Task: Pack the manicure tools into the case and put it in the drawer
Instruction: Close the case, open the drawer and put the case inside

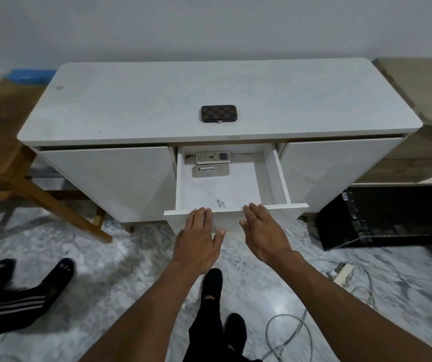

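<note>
A brown checkered manicure case (pixel 218 113) lies shut on top of the white cabinet (pixel 131 111), near its front edge. Below it the middle drawer (pixel 278 176) stands pulled out. My left hand (pixel 199 236) and my right hand (pixel 263 231) are both at the drawer's front panel, fingers spread, fingertips touching its top edge. Neither hand holds anything. No loose manicure tools are visible.
Inside the drawer lie a white remote (pixel 212 157), a second flat device (pixel 211 170) and a paper sheet (pixel 222 189). A wooden stand (pixel 40 197) is at the left, a black box (pixel 387 215) and cables (pixel 340 273) at the right. Another person's legs (pixel 13 296) are at the lower left.
</note>
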The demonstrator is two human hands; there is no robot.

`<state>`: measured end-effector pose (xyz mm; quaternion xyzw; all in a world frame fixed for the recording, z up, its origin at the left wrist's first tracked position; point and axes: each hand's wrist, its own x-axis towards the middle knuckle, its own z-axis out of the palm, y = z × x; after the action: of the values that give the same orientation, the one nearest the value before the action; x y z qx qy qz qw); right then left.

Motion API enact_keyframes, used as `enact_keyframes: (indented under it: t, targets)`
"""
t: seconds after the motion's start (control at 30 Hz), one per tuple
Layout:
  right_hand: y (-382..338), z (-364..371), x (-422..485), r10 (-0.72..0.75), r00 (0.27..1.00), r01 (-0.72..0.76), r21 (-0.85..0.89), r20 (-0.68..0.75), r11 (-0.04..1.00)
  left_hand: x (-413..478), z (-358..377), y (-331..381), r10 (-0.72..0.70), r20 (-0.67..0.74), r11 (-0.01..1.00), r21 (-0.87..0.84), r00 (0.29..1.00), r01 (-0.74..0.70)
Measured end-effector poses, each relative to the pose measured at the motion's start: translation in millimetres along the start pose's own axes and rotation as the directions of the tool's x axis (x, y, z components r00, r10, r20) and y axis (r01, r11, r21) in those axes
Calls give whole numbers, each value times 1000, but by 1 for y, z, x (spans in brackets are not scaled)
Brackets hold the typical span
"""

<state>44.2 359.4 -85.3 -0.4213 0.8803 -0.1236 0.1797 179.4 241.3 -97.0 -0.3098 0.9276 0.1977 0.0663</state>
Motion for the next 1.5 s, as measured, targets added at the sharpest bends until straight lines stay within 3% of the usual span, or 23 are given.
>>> enact_keyframes:
  t: [0.07, 0.27, 0.5, 0.73, 1.03, 1.2, 1.5]
  targets:
    - [-2, -4, 1, -23, 1000, 23, -46, 3, 999, -1, -4, 2, -3, 9, 1000, 15, 1000, 3]
    - [-11, -36, 26, 101, 990, -93, -93, 95, 991, 11, -36, 4, 20, -8, 992, 122, 1000, -19]
    - [-33, -86, 102, 88, 996, -88, -87, -1, 992, 96, -98, -22, 2, -192, 999, 32, 981, 4]
    - [-65, -126, 204, 32, 998, -37, -95, -48, 995, 207, -153, -40, 10, -240, 1000, -2, 971, -10]
    - [-74, -127, 288, 12, 1000, -14, -139, -15, 990, 280, -140, -68, 50, -171, 993, 115, 984, -31]
    - [-74, -123, 304, -21, 995, 42, -213, 100, 976, 284, -127, -75, 45, -234, 988, 155, 971, -8]
    - [-76, -120, 303, 71, 993, -58, -144, 92, 988, 284, -123, -76, 49, -250, 984, 178, 967, -3]
